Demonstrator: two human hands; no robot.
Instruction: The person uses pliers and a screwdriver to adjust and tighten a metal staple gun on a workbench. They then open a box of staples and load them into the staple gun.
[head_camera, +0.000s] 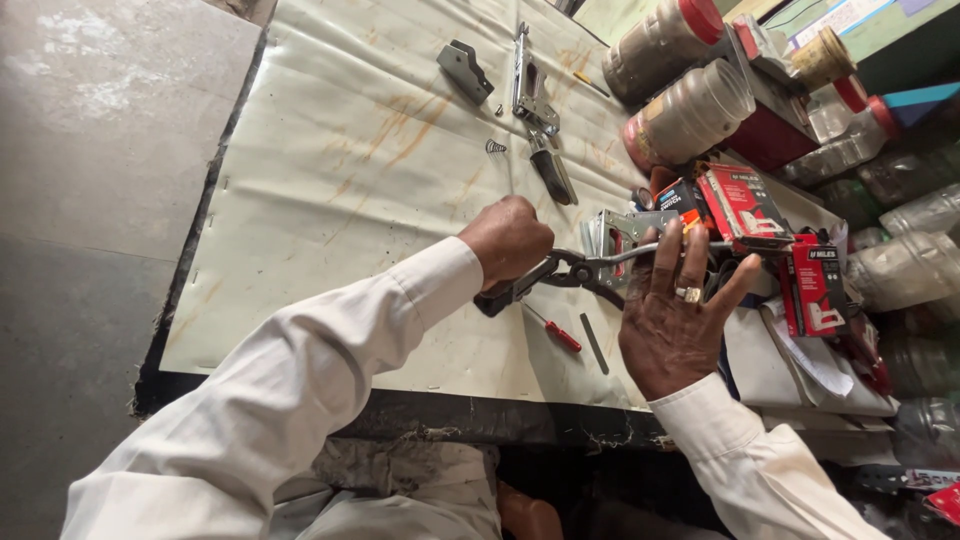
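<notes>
At a stained, cream-covered worktop (330, 180), a person in white sleeves works on a metal stapler body (622, 238). The left hand (508, 240), left of the stapler body, has its fingers pressed together in a fist around the dark handles of a pair of pliers (560, 275), whose jaws reach toward the metal part. Just below the pliers lies a small red-handled screwdriver (556, 331); farther up the worktop sit a loose spring (496, 147) and a dismantled stapler frame (535, 100). The right hand (675, 320), ring on one finger, braces the stapler body from below, fingers spread against it. Right of the stapler body stand red cartons (745, 205) and plastic jars (690, 115). The likely hazard: should the pliers slip off the metal under that squeeze, they could jab the bracing fingers, or a small part could spring away into the clutter.
</notes>
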